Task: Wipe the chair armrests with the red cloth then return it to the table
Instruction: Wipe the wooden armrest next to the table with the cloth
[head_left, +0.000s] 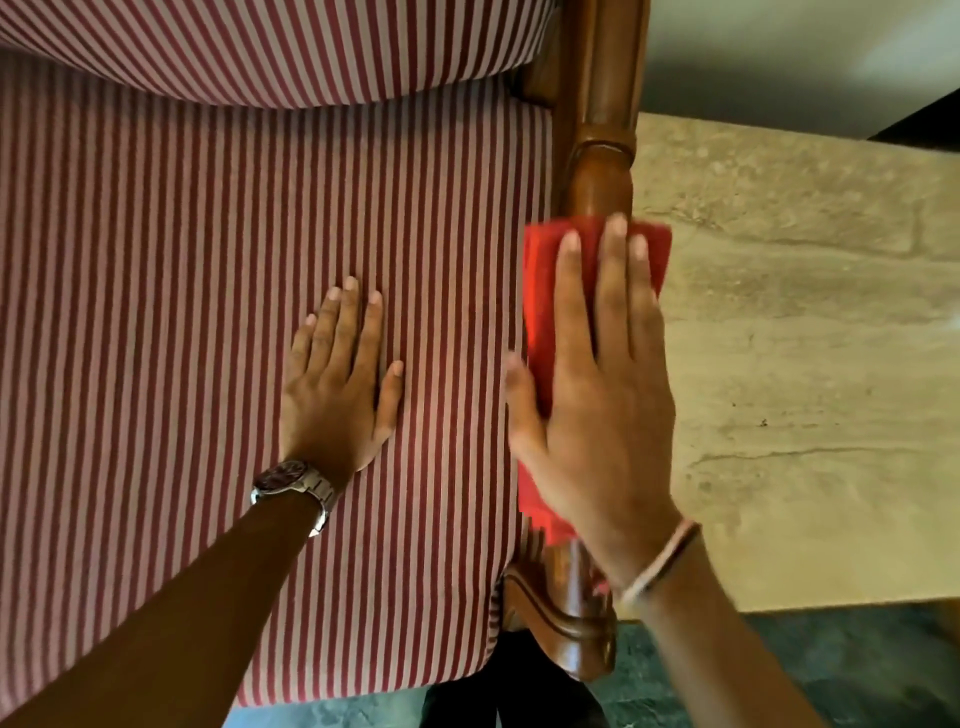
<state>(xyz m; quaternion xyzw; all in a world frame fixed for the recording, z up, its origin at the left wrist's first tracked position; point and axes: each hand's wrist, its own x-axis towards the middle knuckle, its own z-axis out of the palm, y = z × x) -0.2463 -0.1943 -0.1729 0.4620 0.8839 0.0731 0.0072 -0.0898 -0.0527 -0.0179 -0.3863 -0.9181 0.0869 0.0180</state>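
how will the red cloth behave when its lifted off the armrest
Likely floppy: the red cloth drapes over the rounded wooden armrest and sags at both sides. Probably light, being thin and flattened under the right hand. It may slide easily on the glossy wood.

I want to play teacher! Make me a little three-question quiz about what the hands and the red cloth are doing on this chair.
1. True or false: the red cloth lies on the striped seat cushion.
2. Which hand presses the cloth onto the wooden armrest? A) left hand B) right hand C) both
3. Fill in: the left hand rests flat on the ____ and wears a wristwatch.

Key
1. False: it is draped over the armrest, under the right hand.
2. B
3. seat cushion
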